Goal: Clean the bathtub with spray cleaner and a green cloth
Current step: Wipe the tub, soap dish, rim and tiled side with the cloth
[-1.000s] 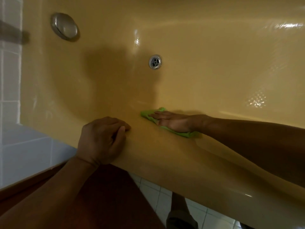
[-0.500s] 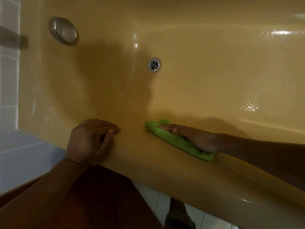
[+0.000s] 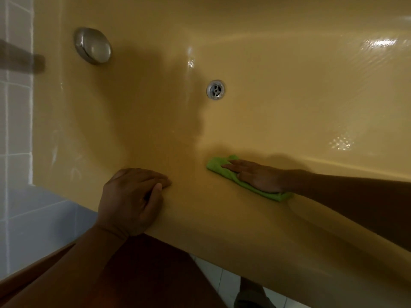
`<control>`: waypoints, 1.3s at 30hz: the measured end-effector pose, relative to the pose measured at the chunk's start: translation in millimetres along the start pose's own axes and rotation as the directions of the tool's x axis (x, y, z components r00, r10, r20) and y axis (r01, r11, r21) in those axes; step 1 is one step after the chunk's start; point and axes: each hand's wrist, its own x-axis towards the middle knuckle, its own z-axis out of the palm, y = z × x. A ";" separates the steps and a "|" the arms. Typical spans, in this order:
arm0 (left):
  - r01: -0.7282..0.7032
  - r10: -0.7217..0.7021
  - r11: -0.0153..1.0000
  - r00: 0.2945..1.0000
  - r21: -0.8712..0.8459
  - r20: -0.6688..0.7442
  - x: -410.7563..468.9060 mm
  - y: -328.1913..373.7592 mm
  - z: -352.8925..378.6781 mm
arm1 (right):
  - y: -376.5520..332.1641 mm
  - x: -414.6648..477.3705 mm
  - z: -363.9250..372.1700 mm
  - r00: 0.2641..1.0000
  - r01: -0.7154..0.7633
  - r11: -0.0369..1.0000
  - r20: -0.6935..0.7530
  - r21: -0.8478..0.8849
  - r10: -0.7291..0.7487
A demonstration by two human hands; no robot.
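- My left hand (image 3: pixel 131 201) is loosely clenched, fingers folded in and thumb tucked beside them. It rests on the near rim of the bathtub (image 3: pixel 222 232) and grasps nothing.
- My right hand (image 3: pixel 260 176) lies flat with straight fingers, pressing the green cloth (image 3: pixel 219 166) against the tub; the fingers do not curl round it.
- The cloth is folded into a narrow strip. It lies where the near rim rolls over into the inner wall, to the right of my left hand and apart from it. One end pokes out past the fingertips and the other shows under the wrist.
- The drain (image 3: pixel 215 90) sits on the tub floor, well beyond the cloth and slightly to its left.
- A round metal cover (image 3: pixel 93 46) is fixed to the end wall at upper left.
- My own shadow (image 3: pixel 166 107) darkens the tub between the cover, the drain and the hands.
- Pale wall tiles (image 3: pixel 15 121) run down the left edge, and a dark blurred bar (image 3: pixel 20 61) crosses them.
- A tiled ledge (image 3: pixel 33 214) meets the tub's left end.
- My right forearm crosses over the rim from the right and hides part of it.
- White floor tiles (image 3: pixel 213 274) and a foot (image 3: pixel 251 296) show below the tub's outer edge.
- If the drain or the cover carries lettering, it is too small for me to read.
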 end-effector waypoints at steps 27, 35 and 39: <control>-0.011 0.008 0.997 0.999 0.075 0.043 4.0 -40.6 -12.7 | -103.2 -9.1 -5.6 0.988 -0.020 0.999 -0.153 0.049 0.027; -0.006 0.002 0.997 0.998 0.079 0.055 4.8 -39.5 -14.2 | -104.4 -23.1 -14.3 0.997 0.006 1.000 -0.076 -0.006 -0.006; 0.000 -0.006 0.996 0.998 0.086 0.062 4.1 -39.7 -14.7 | -98.0 -26.1 -38.7 0.977 0.045 0.992 0.213 -0.118 -0.019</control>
